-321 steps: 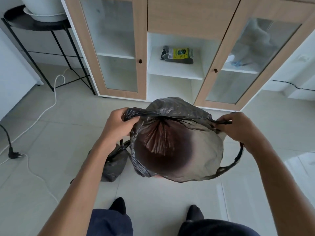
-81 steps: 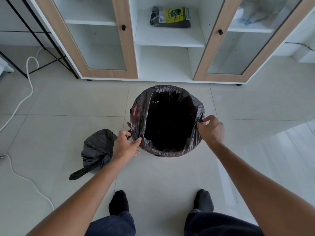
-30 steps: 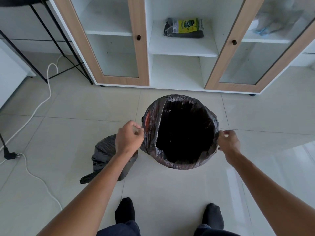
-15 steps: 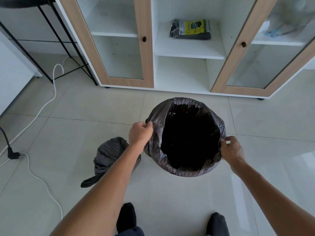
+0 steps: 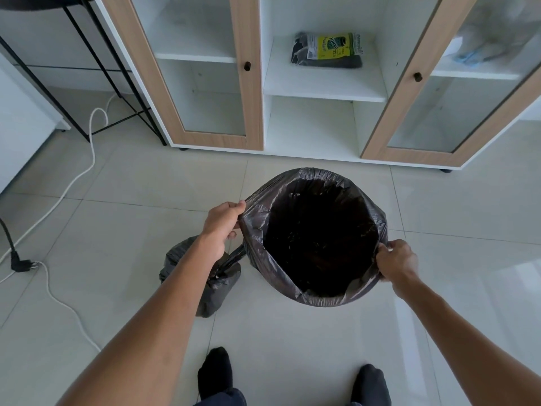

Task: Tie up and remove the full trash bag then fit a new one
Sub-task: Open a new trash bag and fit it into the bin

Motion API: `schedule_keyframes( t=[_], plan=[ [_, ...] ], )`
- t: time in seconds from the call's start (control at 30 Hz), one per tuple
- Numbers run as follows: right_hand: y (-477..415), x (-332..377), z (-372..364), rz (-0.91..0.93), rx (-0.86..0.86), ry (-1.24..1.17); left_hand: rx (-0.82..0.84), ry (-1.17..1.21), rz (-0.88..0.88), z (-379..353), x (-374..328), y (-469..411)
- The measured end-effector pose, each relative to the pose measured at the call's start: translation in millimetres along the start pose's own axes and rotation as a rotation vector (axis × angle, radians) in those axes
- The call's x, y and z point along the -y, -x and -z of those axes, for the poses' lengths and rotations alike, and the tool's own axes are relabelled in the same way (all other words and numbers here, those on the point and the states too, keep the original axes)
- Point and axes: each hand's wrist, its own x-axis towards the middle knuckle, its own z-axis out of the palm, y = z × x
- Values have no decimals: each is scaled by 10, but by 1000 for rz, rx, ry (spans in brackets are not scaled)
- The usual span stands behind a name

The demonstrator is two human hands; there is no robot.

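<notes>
A new black trash bag (image 5: 257, 230) lines the bin on the tiled floor, its edge folded over the rim all round so the bin itself is hidden. My left hand (image 5: 222, 221) pinches the bag's edge at the left of the rim and pulls it outward. My right hand (image 5: 395, 262) grips the bag's edge at the near right. The full trash bag (image 5: 210, 285), tied shut, lies on the floor left of the bin, partly behind my left forearm.
A cabinet with wood-framed glass doors (image 5: 248, 83) stands behind the bin, a pack of trash bags (image 5: 328, 49) on its open middle shelf. A black metal stand (image 5: 117, 83) is at the back left. A white cable (image 5: 73, 177) and a plug (image 5: 20, 263) lie on the floor at left. My socked feet (image 5: 215, 373) are at the bottom.
My left hand has taken the bag's left edge and stretched it outward over the rim. My right hand has slid toward me along the right edge. The view has shifted slightly.
</notes>
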Motion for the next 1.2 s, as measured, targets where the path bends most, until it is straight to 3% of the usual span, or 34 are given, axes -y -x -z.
schedule_keyframes(
  t=[0.37,0.7,0.97,1.2],
  plan=[
    [38,81,-143,7,-12,146,-115,-270,-83,268,308,-76],
    [-21,15,-169,105,3,199,-76,-365,-81,229,410,-186],
    [-40,-7,-154,126,20,172,82,-166,116,272,416,-293],
    [-6,4,-131,100,61,93,-104,-122,17,32,652,-304]
  ],
)
